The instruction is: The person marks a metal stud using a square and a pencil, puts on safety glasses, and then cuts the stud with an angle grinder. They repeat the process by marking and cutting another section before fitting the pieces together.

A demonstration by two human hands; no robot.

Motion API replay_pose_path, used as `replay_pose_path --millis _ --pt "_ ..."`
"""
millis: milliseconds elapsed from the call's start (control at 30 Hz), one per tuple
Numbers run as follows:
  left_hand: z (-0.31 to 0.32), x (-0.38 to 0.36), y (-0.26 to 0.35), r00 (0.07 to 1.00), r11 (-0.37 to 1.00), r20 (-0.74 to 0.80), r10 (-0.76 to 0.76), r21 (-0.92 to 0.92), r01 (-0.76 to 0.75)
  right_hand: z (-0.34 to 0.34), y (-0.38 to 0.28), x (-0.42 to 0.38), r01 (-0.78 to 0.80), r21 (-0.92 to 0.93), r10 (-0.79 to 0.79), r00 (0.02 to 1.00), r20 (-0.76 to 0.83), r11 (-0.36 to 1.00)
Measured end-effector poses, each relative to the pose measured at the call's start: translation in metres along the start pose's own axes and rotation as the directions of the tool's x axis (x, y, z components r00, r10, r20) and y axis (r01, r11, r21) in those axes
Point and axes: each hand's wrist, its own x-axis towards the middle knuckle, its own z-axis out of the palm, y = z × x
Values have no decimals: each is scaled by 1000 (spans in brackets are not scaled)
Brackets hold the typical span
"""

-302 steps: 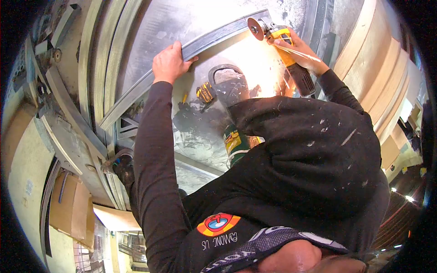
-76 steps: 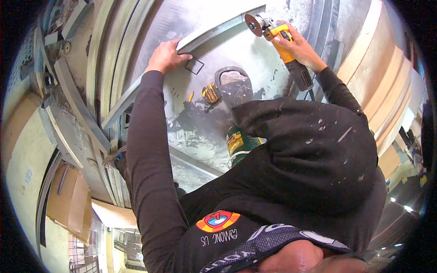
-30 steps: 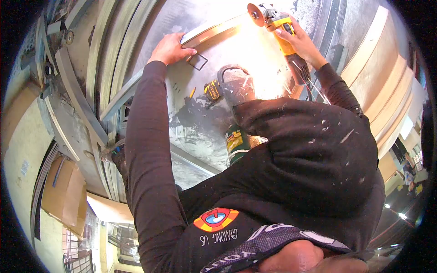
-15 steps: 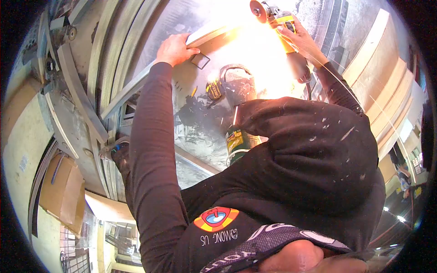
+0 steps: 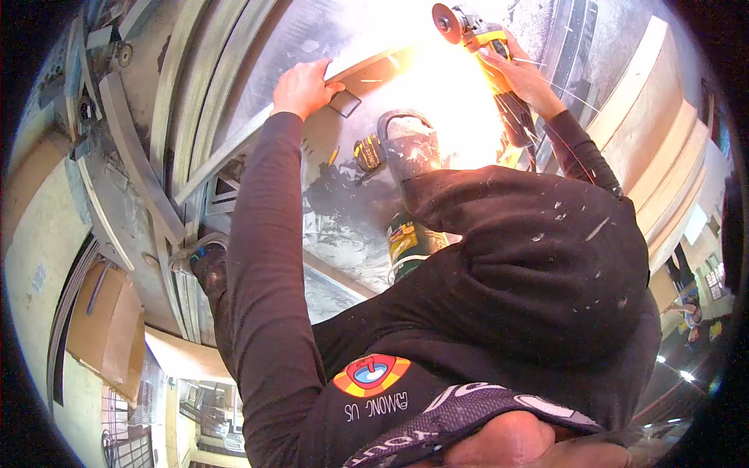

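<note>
My left hand (image 5: 305,86) is closed round a long metal bar (image 5: 234,147) that runs diagonally toward the bright glare at the top. My right hand (image 5: 521,76) grips a yellow and black angle grinder (image 5: 516,109), its reddish disc (image 5: 448,23) pointing up and to the left. Intense orange-white light and sparks fill the space between my hands and hide the bar's far end. Below my left hand lies a small square metal frame (image 5: 344,104). A yellow and black tape measure (image 5: 367,154) rests on the floor near my shoe.
Long metal bars (image 5: 183,86) lie on the left, with a loose disc (image 5: 125,54) beyond them. Stacked pale bars (image 5: 651,148) stand at the right. A cardboard box (image 5: 107,331) sits at lower left. A person (image 5: 690,308) is far off at the right edge.
My left hand has shifted slightly right along with the bar. The grinder and its disc have moved a little right and down. The glare and sparks have changed shape.
</note>
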Motion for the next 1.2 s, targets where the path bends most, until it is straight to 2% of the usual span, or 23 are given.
replay_pose_path --millis 67,133,200,300,367,433,500,633,700,767,833,900,1000,1100,1200 --pt "2 -5 2 999 999 -49 15 36 -13 1 -10 -1 -84 -12 84 996 7 996" --pt "5 -8 4 998 998 -53 15 64 -11 4 -21 -9 -81 60 83 996 -27 995" --pt "6 -13 8 998 996 -63 25 92 -19 2 -30 -13 -143 119 149 988 -35 982" --pt "17 -15 5 987 992 -151 59 119 -41 -4 -3 -10 -75 17 76 996 -40 997" --pt "22 -16 4 975 987 -206 85 152 -53 -1 -3 -15 -103 41 104 994 -19 994" --pt "24 -15 5 974 988 -211 87 144 -57 -1 -2 -16 -127 63 127 992 0 990" --pt "24 -15 6 972 988 -217 91 138 -61 -3 4 -17 -172 -31 172 985 -4 985" --pt "29 -15 2 967 988 -235 96 137 -65 2 -5 -21 -164 -5 164 986 -3 986" --pt "31 -15 1 960 989 -257 111 125 -81 2 3 -20 -75 -22 75 997 -35 997" --pt "29 -16 5 972 991 -224 65 128 -37 4 -1 -21 -74 -13 73 997 -36 997" --pt "30 -15 3 965 989 -247 87 137 -55 5 -5 -22 -71 -4 71 997 -37 997" --pt "33 -14 1 957 986 -268 110 147 -73 6 -7 -22 -137 87 137 991 3 987" --pt "32 -14 1 962 988 -256 98 139 -64 6 8 -22 -125 35 126 991 -39 992" --pt "30 -15 3 966 987 -242 95 148 -60 6 -3 -23 -143 22 143 990 2 990" --pt "28 -16 4 966 989 -242 95 135 -64 6 -5 -19 -124 1 124 992 -27 992"
